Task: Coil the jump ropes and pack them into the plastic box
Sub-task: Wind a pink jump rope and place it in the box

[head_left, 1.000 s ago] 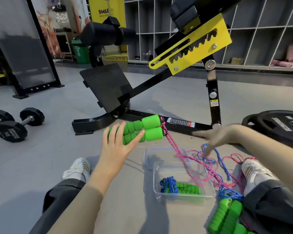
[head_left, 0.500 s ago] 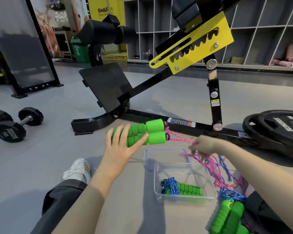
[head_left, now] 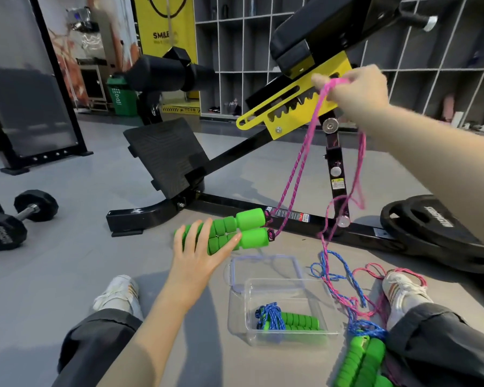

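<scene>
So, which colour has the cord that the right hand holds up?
Pink cord, braided with darker flecks, pinched by the right hand; the head view shows it best.

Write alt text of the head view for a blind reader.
A seated person's left hand grips two green handles while the right hand holds their pink rope high. On the floor, a clear plastic box holds a coiled blue rope; another blue rope lies loose beside it.
</scene>
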`<state>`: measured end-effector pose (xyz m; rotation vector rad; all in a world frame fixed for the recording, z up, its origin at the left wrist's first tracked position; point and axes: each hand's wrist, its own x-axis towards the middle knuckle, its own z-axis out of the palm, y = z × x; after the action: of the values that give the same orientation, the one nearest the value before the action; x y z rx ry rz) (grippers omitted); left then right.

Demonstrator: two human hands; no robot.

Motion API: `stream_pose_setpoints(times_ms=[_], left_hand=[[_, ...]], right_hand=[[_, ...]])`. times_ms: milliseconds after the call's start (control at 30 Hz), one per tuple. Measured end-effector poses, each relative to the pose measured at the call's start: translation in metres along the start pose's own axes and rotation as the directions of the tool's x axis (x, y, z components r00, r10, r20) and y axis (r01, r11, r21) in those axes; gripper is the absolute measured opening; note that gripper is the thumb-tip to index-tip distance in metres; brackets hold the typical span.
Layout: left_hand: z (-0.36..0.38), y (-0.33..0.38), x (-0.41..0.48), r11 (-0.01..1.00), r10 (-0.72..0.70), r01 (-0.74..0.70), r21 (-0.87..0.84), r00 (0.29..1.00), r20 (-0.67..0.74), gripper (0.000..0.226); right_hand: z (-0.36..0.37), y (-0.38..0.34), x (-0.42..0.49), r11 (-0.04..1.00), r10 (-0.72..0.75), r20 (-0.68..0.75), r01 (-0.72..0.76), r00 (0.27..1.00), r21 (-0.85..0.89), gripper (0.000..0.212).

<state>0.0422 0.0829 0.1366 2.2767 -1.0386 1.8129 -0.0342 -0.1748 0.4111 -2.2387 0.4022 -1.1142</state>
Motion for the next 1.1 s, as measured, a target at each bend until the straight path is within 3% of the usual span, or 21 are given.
stream_pose_setpoints(times_ms=[167, 333, 433, 533, 567, 633, 667, 700, 733, 767, 833, 900, 1000, 1100], left_hand=[[-0.005, -0.003, 0.012, 0.981, -0.189, 0.188, -0.035, 0.982, -0.003, 0.062], [-0.007, -0.005, 0.02, 0.989, -0.145, 0.144, -0.025, 0.988, -0.045, 0.064], [-0.005, -0.004, 0.014, 0.997, -0.074, 0.073, -0.01, 0.996, -0.058, 0.064], [-0.005, -0.005, 0.008, 1.0, -0.005, 0.006, 0.009, 0.999, -0.051, 0.064], [-0.005, -0.004, 0.008, 1.0, 0.011, -0.011, 0.004, 0.999, -0.053, 0.062], [-0.005, -0.003, 0.009, 1.0, 0.028, -0.029, -0.013, 0.998, -0.051, 0.06], [-0.005, -0.003, 0.009, 0.999, 0.04, -0.041, -0.01, 0.998, -0.041, 0.061], [-0.004, -0.002, 0.008, 0.998, 0.056, -0.056, -0.01, 0.998, -0.023, 0.063], [-0.003, -0.001, 0.007, 0.997, 0.074, -0.074, -0.015, 0.997, -0.004, 0.064], [-0.002, 0.0, 0.006, 0.996, 0.088, -0.088, -0.022, 0.996, 0.015, 0.065], [-0.001, 0.005, 0.004, 0.996, 0.092, -0.091, -0.027, 0.995, 0.029, 0.069], [0.0, 0.009, 0.005, 0.995, 0.101, -0.1, -0.024, 0.994, 0.041, 0.074], [0.002, 0.016, 0.009, 0.995, 0.102, -0.102, -0.008, 0.995, 0.01, 0.074], [0.006, 0.022, 0.012, 0.997, 0.077, -0.078, -0.011, 0.996, -0.041, 0.066]], right_hand=[[-0.028, -0.04, 0.031, 0.976, -0.061, -0.187, 0.098, 0.98, 0.193, 0.052], [-0.026, -0.048, 0.044, 0.961, -0.213, -0.268, 0.251, 0.94, 0.114, 0.042], [-0.001, -0.002, 0.024, 0.977, -0.214, -0.146, 0.21, 0.966, -0.043, 0.04], [0.026, 0.077, -0.011, 0.918, 0.004, 0.197, 0.075, 0.98, -0.39, 0.018], [0.033, 0.101, -0.028, 0.836, 0.154, 0.359, 0.072, 0.92, -0.544, 0.023], [0.044, 0.137, -0.06, 0.643, 0.478, 0.599, 0.208, 0.642, -0.737, 0.054], [0.049, 0.148, -0.075, 0.612, 0.557, 0.653, 0.277, 0.514, -0.741, 0.072], [0.055, 0.155, -0.09, 0.636, 0.579, 0.699, 0.305, 0.42, -0.709, 0.086], [0.059, 0.156, -0.102, 0.722, 0.541, 0.761, 0.266, 0.359, -0.639, 0.091], [0.062, 0.156, -0.113, 0.84, 0.452, 0.826, 0.15, 0.337, -0.521, 0.092], [0.069, 0.149, -0.135, 0.967, 0.237, 0.895, -0.179, 0.379, -0.18, 0.093], [0.076, 0.137, -0.158, 0.906, 0.085, 0.907, -0.411, 0.413, 0.102, 0.091], [0.095, 0.132, -0.189, 0.802, 0.013, 0.86, -0.519, 0.51, 0.296, 0.066], [0.113, 0.12, -0.214, 0.753, 0.147, 0.728, -0.553, 0.67, 0.357, 0.018]])
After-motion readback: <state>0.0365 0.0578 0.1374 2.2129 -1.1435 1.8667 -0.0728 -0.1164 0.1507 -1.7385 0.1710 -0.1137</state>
